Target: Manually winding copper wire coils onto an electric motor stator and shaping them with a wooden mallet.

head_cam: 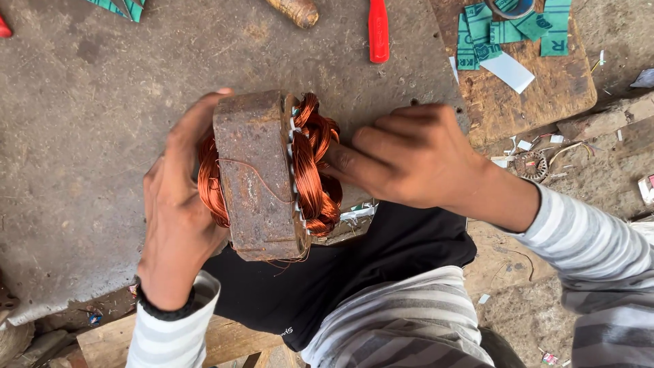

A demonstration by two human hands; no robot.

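Note:
A rusty motor stator point(253, 174) with copper wire coils point(315, 170) bulging from both ends stands on edge at the front rim of a grey work slab point(82, 136). My left hand point(174, 218) wraps around its left end, thumb over the top, steadying it. My right hand point(409, 157) presses its fingers into the copper coil on the right end. A few thin loose copper strands trail across and below the stator's rusty body.
A red tool handle point(378, 31) and a wooden handle point(294, 11) lie at the slab's far edge. A wooden board point(545, 92) at the right carries green paper strips point(490, 31) and a tape roll point(512, 7). A small round metal part point(531, 165) lies on the ground.

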